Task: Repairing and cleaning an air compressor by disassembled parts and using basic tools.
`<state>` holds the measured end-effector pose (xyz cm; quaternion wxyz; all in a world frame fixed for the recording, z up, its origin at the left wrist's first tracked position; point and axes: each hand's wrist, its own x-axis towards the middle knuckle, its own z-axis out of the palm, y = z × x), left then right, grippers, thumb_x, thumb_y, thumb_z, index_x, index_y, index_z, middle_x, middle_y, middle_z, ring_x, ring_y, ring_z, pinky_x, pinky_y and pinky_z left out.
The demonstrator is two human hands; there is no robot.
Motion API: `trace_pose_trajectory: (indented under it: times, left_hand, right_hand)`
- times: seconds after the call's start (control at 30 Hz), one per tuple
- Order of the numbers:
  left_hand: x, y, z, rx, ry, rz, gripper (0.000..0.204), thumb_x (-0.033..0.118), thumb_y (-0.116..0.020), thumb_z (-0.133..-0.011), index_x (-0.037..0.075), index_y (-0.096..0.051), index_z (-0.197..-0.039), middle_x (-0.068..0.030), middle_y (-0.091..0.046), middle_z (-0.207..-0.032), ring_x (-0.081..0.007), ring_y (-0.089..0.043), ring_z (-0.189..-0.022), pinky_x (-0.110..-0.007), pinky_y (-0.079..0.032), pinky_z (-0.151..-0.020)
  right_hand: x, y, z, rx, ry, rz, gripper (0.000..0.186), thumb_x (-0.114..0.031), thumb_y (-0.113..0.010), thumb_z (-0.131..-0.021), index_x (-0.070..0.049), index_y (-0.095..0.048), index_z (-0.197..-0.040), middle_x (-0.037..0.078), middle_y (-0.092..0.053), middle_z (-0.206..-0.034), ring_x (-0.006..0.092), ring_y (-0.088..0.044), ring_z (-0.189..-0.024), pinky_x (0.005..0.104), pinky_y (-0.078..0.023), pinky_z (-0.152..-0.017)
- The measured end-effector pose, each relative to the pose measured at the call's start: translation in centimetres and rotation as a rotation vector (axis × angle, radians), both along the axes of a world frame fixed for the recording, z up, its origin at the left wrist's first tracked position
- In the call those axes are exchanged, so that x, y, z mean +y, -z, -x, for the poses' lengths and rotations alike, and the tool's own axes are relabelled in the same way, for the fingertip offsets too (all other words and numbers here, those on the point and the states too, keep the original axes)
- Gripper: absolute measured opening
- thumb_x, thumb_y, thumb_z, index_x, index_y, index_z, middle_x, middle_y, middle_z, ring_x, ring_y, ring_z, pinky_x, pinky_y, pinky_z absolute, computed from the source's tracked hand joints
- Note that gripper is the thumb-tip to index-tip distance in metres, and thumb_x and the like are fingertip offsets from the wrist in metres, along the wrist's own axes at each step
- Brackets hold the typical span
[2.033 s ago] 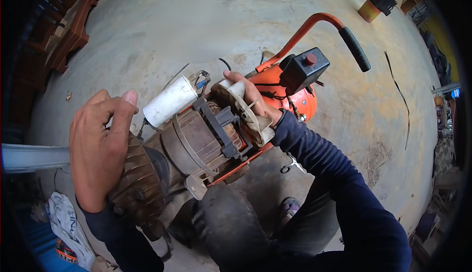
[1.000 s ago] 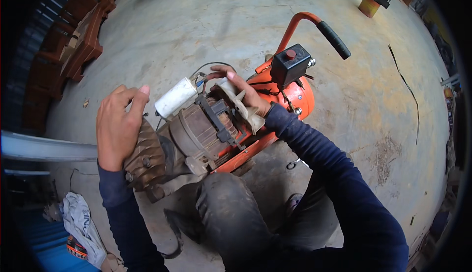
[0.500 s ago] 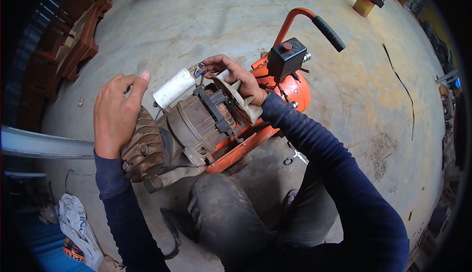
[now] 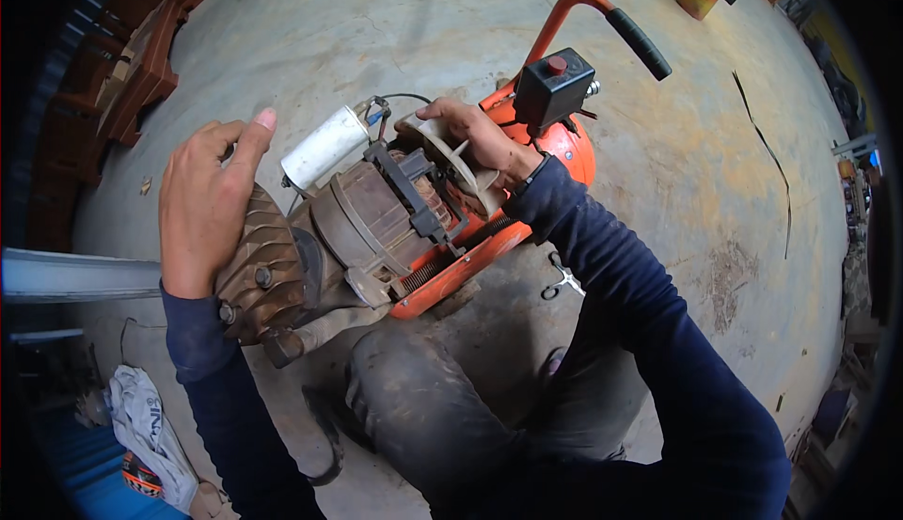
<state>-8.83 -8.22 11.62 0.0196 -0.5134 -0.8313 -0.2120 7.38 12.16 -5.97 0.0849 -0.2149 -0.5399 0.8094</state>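
Two bare hands in dark blue sleeves [image 4: 649, 313], forearms entering from the lower edge. Left hand [image 4: 202, 205]: propped against the brown finned head [image 4: 263, 266], thumb pointing up, fingers bent; some fingertips hidden from view, hence impossible to tell whether clenched or loose. Right hand [image 4: 482, 144]: reaching across from the right, clasping the pale fan [image 4: 453, 163] near its upper rim; several fingers concealed behind the blades. Fan: at the end of the grey-brown motor [image 4: 362, 217], directly against the right fingers. Orange tank [image 4: 574, 158]: beyond the fan, partly covered by a black box [image 4: 553, 92] and the right sleeve.
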Motion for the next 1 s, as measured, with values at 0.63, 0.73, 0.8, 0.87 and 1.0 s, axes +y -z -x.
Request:
trace_pose_trajectory:
  times: [0.63, 0.73, 0.8, 0.87, 1.0]
  left_hand:
    - [-0.3, 0.9, 0.9, -0.031, 0.027, -0.058, 0.057, 0.048, -0.053, -0.092, -0.006, -0.064, -0.081, -0.0203, -0.060, -0.074, -0.0294, -0.056, -0.074, -0.036, -0.041, -0.072]
    - [-0.6, 0.8, 0.9, -0.012, -0.014, -0.041, 0.057, 0.049, -0.052, -0.092, -0.006, -0.064, -0.081, -0.0191, -0.059, -0.073, -0.0277, -0.053, -0.071, -0.036, -0.040, -0.070]
    - [-0.7, 1.0, 1.0, -0.001, -0.030, -0.029, 0.057, 0.049, -0.052, -0.092, -0.006, -0.064, -0.081, -0.0184, -0.058, -0.073, -0.0269, -0.051, -0.070, -0.036, -0.039, -0.069]
    - [-0.6, 1.1, 1.2, 0.048, -0.042, -0.032, 0.058, 0.050, -0.052, -0.093, -0.005, -0.064, -0.081, -0.0179, -0.058, -0.072, -0.0266, -0.050, -0.068, -0.036, -0.037, -0.068]
    - [-0.7, 0.6, 0.9, 0.026, -0.008, -0.007, 0.057, 0.048, -0.051, -0.094, -0.005, -0.064, -0.080, -0.0177, -0.058, -0.072, -0.0272, -0.050, -0.069, -0.037, -0.038, -0.069]
  right_hand:
    - [0.1, 4.6, 2.0, 0.093, 0.241, 0.132, 0.046, -0.044, -0.046, -0.100, -0.004, -0.062, -0.117, 0.005, -0.066, -0.104, 0.0136, -0.063, -0.092, 0.0260, -0.049, -0.080]
    - [0.0, 5.7, 2.9, 0.171, 0.159, 0.216, 0.049, -0.047, -0.047, -0.100, -0.005, -0.063, -0.119, 0.004, -0.068, -0.103, 0.0131, -0.064, -0.090, 0.0256, -0.050, -0.078]
    - [0.5, 6.1, 3.1, 0.195, 0.055, 0.321, 0.050, -0.049, -0.047, -0.100, -0.005, -0.063, -0.119, 0.002, -0.068, -0.102, 0.0106, -0.064, -0.086, 0.0241, -0.050, -0.076]
    - [0.3, 6.2, 3.0, 0.200, 0.077, 0.287, 0.051, -0.050, -0.047, -0.100, -0.005, -0.063, -0.120, 0.002, -0.068, -0.103, 0.0102, -0.064, -0.085, 0.0234, -0.050, -0.076]
    - [-0.7, 5.6, 3.3, 0.177, 0.096, 0.209, 0.055, -0.053, -0.045, -0.100, -0.005, -0.060, -0.123, 0.002, -0.068, -0.108, 0.0100, -0.063, -0.087, 0.0227, -0.049, -0.077]
